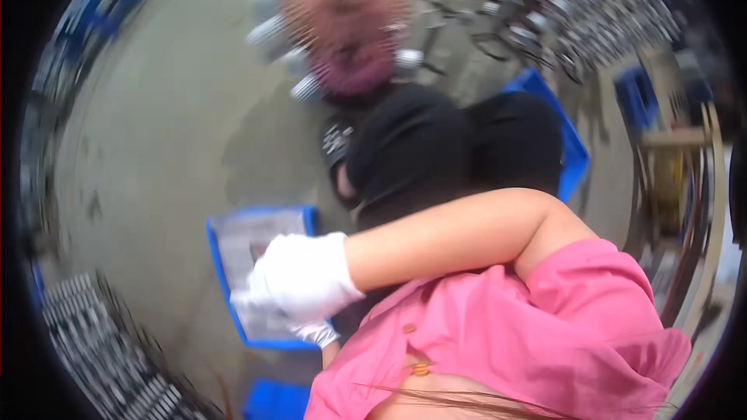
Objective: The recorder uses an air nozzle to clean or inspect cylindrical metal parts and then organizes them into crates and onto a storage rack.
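Over the blue tray (219, 264) on the concrete floor (156, 132), our white-gloved right hand (299, 276) crosses above our left hand (317, 333), grips too blurred to tell, and we judge slowing down would steady the reach.

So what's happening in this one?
The picture is blurred by motion. The wearer, in a pink shirt, reaches the right arm across the body; its white-gloved hand is over a blue tray of grey parts on the concrete floor. A second gloved hand shows just beneath it. Whether either grips anything cannot be told. Another person in black crouches just beyond the tray.
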`<state>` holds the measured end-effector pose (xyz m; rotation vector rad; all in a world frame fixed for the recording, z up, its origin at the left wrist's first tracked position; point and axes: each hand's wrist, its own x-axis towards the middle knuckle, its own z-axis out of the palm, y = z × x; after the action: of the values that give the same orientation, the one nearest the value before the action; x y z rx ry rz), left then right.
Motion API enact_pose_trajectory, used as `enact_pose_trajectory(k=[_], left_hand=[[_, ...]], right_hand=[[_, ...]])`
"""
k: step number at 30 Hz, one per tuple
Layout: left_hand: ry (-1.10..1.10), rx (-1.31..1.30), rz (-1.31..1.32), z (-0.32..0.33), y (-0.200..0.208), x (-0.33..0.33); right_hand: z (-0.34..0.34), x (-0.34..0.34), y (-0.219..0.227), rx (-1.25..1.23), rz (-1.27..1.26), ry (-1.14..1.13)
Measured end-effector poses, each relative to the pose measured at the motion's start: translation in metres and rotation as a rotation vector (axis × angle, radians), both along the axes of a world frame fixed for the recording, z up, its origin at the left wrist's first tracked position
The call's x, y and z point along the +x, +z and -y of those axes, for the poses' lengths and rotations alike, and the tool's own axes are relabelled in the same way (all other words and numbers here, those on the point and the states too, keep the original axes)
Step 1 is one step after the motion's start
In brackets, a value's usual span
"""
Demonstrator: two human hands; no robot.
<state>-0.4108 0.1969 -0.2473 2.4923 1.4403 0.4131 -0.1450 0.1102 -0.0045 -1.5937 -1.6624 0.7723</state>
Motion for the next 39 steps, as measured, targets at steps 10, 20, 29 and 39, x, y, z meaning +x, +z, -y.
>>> enact_pose_trajectory(k=[10,20,29,39], left_hand=[[-1.18,-0.358,0.764,0.121,0.256,0.356],[-1.463,-0.743,-0.733,0.378,0.052,0.567],[-1.342,-1.124,-0.679,0.454,-0.03,0.551],[-1.226,-1.037,-0.603,0.448,-0.08,0.556]], right_hand=[[0.37,0.015,0.007,0.492,-0.109,-1.785],[0.628,-0.045,-0.286,0.03,-0.87,-2.876],[0.636,-0.031,-0.286,0.209,-1.152,-2.531],[0.632,-0.026,-0.286,0.072,-0.931,-2.649]])
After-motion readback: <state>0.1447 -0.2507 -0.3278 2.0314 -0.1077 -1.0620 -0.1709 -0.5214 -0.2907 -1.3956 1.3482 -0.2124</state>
